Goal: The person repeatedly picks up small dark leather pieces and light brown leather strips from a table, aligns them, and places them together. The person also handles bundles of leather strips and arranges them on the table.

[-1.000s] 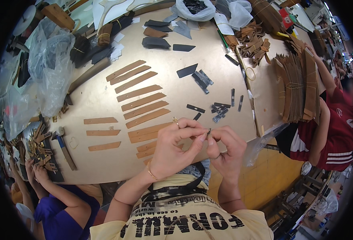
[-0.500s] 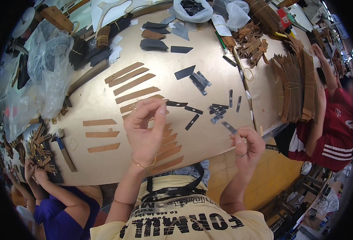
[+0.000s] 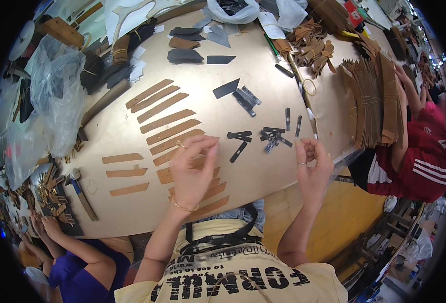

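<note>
Hands apart, blk strips btwn, brn strips nr L.

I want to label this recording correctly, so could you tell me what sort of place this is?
It looks like a leather-goods workshop or small factory: brown strips lie in rows on a worktable, a banded stack of brown pieces sits at the right, and a hammer lies at the left.
</note>
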Motion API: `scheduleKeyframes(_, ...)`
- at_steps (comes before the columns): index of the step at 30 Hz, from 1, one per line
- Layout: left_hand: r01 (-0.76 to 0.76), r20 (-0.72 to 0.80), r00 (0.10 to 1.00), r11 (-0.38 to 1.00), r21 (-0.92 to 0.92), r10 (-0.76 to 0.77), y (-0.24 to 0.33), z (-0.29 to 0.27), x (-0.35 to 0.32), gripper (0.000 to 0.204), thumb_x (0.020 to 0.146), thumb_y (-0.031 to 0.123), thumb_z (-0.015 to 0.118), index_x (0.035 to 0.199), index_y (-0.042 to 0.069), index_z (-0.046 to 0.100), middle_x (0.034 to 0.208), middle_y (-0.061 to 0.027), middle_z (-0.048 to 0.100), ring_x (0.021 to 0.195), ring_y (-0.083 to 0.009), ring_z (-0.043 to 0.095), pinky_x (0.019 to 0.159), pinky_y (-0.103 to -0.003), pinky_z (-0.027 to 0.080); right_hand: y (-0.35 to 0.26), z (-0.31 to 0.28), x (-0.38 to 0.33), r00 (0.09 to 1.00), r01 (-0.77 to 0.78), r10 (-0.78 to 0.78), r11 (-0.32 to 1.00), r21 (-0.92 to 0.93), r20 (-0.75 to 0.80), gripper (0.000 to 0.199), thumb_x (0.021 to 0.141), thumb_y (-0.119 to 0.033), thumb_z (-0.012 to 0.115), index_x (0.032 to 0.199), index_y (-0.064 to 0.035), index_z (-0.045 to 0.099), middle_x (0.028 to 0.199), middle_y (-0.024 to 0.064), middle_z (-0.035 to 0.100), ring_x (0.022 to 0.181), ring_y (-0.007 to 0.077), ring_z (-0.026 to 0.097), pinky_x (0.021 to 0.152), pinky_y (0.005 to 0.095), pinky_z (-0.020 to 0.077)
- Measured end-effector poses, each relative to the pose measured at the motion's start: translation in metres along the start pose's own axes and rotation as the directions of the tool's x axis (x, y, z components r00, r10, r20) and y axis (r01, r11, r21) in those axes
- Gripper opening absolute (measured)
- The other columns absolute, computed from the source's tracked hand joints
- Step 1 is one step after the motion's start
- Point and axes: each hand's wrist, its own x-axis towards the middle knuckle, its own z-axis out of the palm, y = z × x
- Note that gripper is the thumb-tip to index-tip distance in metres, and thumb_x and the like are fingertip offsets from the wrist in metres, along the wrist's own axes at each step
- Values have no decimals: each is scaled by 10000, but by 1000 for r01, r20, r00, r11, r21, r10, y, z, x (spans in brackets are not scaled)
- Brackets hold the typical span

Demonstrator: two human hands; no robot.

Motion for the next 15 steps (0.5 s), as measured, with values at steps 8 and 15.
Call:
scheduleKeyframes(8,-50,46,998,993,107,45,-3,-7,0,120,887,10,686,998,2,733,1012,-93,701,801,-137,648,734,-253,516,-3,26,15,981,124,-113,991,-59,159,174,874,-91,714,1033,-27,680,943,73,617,753,182,589,665,303,477)
scheduleKeyframes(15,-65,66,996,986,151,55,-1,-14,1,133,884,43,685,1006,22,734,1024,-115,688,916,-254,684,797,-326,536,-20,70,26,843,449,-408,892,-43,351,188,859,-170,724,1007,-62,680,965,82,598,877,267,602,762,396,474)
